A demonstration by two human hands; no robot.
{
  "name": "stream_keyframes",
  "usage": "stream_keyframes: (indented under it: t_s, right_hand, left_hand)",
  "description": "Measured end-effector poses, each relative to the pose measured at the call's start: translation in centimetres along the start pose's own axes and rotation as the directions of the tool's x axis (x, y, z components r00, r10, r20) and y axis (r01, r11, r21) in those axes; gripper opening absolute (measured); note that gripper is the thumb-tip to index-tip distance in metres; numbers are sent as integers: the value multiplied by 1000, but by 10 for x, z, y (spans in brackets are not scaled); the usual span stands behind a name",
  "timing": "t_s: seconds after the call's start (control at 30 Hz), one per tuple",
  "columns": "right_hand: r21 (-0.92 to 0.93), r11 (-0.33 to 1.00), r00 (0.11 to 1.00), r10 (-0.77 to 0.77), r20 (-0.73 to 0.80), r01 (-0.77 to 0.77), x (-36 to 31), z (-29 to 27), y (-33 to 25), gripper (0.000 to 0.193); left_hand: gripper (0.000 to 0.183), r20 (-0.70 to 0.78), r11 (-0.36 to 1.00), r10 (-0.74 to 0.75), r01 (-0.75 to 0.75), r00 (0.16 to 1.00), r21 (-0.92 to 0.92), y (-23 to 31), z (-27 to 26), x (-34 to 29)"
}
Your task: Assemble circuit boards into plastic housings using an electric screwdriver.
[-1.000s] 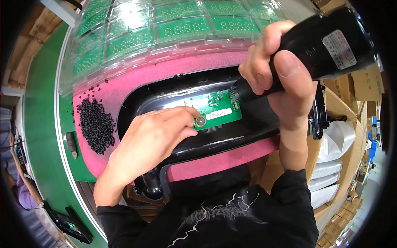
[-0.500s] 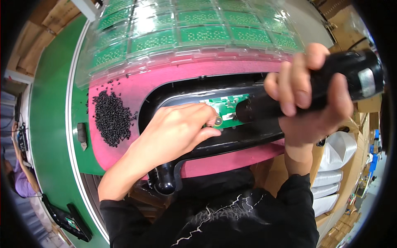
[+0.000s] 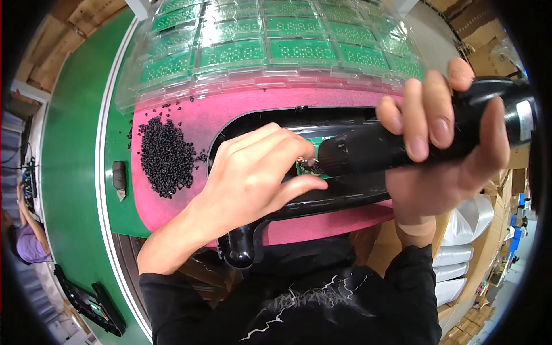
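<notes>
A black plastic housing [image 3: 339, 195] lies on a pink mat [image 3: 299, 231] in front of me, with a green circuit board [image 3: 314, 140] inside it. My right hand [image 3: 440, 135] grips a black electric screwdriver [image 3: 359, 152], tilted so its front end points down-left at the board. Close beside that end, my left hand [image 3: 250, 172] has its fingers curled over the board, the thumb reaching along its near edge. What the left fingertips pinch, if anything, is hidden. Left of the housing sits a pile of small black screws [image 3: 167, 155].
Behind the mat stands a clear plastic tray [image 3: 241, 79] of green circuit boards. A small dark wrapped object [image 3: 119, 177] lies on the green table [image 3: 75, 172]. At far left are another person's purple sleeve [image 3: 33, 247] and another black housing [image 3: 109, 305]. White wrapped packs [image 3: 457, 253] are at right.
The screwdriver's front end has moved left and now meets my left fingertips, covering more of the circuit board. The whole view has shifted slightly.
</notes>
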State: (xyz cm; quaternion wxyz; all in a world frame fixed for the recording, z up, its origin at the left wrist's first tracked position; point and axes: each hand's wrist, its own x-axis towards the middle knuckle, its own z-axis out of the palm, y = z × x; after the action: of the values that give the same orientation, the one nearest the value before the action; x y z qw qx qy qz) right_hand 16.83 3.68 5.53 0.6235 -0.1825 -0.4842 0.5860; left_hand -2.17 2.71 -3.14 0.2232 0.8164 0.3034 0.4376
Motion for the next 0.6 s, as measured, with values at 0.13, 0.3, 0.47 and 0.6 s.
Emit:
stream_keyframes:
  t_s: [0.13, 0.3, 0.47, 0.6]
  right_hand:
    - [-55, 998, 996, 24, -86, -29, -1, 2, 15, 34]
    - [-76, 997, 999, 0, -34, -2, -1, -4, 15, 36]
    - [-126, 992, 999, -22, -27, 18, -2, -5, 16, 37]
    - [-273, 961, 999, -39, 12, 41, -5, -13, 25, 37]
  left_hand:
    - [33, -65, 994, 44, -38, 997, 98, -4, 0, -5]
    - [25, -76, 997, 39, -33, 996, 74, -2, 3, -4]
    - [15, -166, 993, -51, 67, 985, 96, 3, -2, -3]
    - [7, -212, 980, -147, 172, 966, 103, 1, -3, -3]
